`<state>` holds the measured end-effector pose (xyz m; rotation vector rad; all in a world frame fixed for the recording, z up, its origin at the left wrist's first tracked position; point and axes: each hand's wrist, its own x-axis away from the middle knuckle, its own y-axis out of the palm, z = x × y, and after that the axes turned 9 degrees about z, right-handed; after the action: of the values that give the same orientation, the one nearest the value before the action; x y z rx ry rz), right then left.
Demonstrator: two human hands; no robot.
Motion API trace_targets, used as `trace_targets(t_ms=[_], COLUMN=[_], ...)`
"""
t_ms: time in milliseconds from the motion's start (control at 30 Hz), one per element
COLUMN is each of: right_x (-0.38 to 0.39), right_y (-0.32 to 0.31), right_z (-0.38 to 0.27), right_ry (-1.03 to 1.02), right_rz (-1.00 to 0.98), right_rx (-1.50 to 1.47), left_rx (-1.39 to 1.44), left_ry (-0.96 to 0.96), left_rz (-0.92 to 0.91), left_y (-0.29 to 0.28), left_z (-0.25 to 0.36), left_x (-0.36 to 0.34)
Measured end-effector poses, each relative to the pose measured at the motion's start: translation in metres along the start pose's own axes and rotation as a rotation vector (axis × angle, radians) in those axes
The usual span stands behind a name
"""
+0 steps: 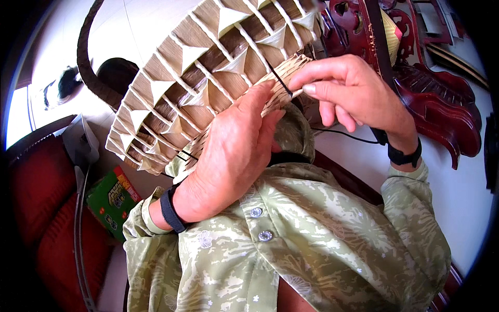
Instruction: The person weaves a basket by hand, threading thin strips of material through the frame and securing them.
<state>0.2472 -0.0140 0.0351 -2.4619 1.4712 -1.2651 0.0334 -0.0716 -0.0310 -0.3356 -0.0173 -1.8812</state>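
Observation:
A woven basket (205,54) in tan and brown, with pale twisted ribs and folded triangles on its side, lies tilted across my lap. My left hand (228,143) is closed on its braided edge, thumb and fingers pressed against the weave. A thin black strand (270,65) crosses the basket's side and runs down to the edge. There my right hand (351,93) pinches the tip of a pale strip (297,93) between thumb and forefinger, close to the strand's lower end. Its other fingers curl loosely. The basket's underside is hidden behind my left hand.
A dark curved handle (83,52) rises at the upper left. Carved red-brown wooden furniture (436,109) stands at the right. To the left are a red cushioned seat (44,187) and a green box (112,200). A black cable (345,133) trails below my right hand.

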Motion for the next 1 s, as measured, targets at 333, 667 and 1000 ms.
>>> trace_targets(t_ms=[333, 667, 1000], right_x=[-0.003, 0.010, -0.001], right_y=[0.005, 0.040, 0.045], right_z=[-0.006, 0.016, 0.026], right_ry=[-0.008, -0.634, -0.657], right_rz=[0.058, 0.609, 0.586], right_rx=[0.075, 0.523, 0.397], left_rx=[0.087, -0.090, -0.118], left_ry=[-0.107, 0.254, 0.165], left_rz=[-0.022, 0.204, 0.187], left_y=[0.004, 0.017, 0.000], left_z=[0.012, -0.012, -0.005], left_x=[-0.015, -0.010, 0.003])
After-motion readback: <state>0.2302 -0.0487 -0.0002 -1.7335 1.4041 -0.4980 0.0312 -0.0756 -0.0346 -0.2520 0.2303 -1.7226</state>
